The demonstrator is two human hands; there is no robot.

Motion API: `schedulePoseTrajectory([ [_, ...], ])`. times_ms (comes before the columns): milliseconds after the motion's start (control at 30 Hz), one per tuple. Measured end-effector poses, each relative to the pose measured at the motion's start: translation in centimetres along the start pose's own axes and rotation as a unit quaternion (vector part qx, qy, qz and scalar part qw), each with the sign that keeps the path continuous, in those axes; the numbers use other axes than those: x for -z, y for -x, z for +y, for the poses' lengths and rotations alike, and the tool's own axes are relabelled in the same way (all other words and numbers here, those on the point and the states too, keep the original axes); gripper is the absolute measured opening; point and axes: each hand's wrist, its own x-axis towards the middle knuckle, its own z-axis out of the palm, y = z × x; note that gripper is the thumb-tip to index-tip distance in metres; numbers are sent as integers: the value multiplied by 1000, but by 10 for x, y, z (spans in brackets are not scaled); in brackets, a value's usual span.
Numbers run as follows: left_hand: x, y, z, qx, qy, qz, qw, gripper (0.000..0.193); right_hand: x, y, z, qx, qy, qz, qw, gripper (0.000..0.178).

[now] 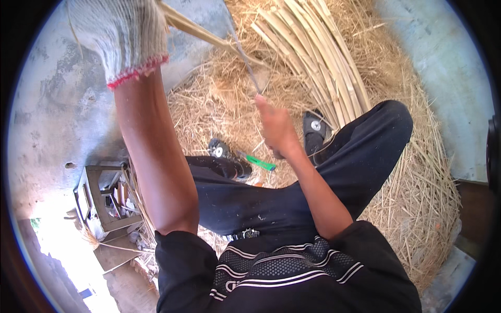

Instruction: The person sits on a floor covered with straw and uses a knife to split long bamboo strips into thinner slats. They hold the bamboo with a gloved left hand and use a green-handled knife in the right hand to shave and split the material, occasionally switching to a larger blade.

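On the left, an open-fronted wooden box (95, 202) holds a jumble of white and dark scraps, too small to name singly. At the far left is the gloved left hand (117, 39); a pale split strip (197, 29) runs rightward from it, but its fingers are out of view, so I cannot tell its grip. The bare right hand (277, 128), near the middle, is clenched around a thin blade (249, 70) that crosses the strip's right end. More strips (334, 62) lie far right on the straw (412, 182).
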Motion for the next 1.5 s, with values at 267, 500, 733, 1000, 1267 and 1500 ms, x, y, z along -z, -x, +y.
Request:
schedulePoseTrajectory([
  [267, -22, 16, -19, -14, -1, -9, 1000, 27, 36, 4, -29, -49, -19, -10, 999, 76],
  [500, -5, 10, -9, -19, -28, -6, 999, 26, 4, 7, -35, -81, -121, -80, 986, 70],
  [733, 2, 20, -15, -28, -40, -1, 999, 26, 24, 23, -49, -87, -229, -95, 965, 62],
  [1000, -3, 35, -30, -25, -44, -6, 999, 26, -1, 17, -22, -147, -180, -78, 969, 76],
  [1267, 2, 39, -19, -46, -58, -3, 997, 26, -6, 36, -52, -4, -172, -81, 982, 78],
  [1500, 19, 44, -19, -47, -78, 1, 996, 26, 7, 47, -77, -45, -135, -104, 984, 75],
])
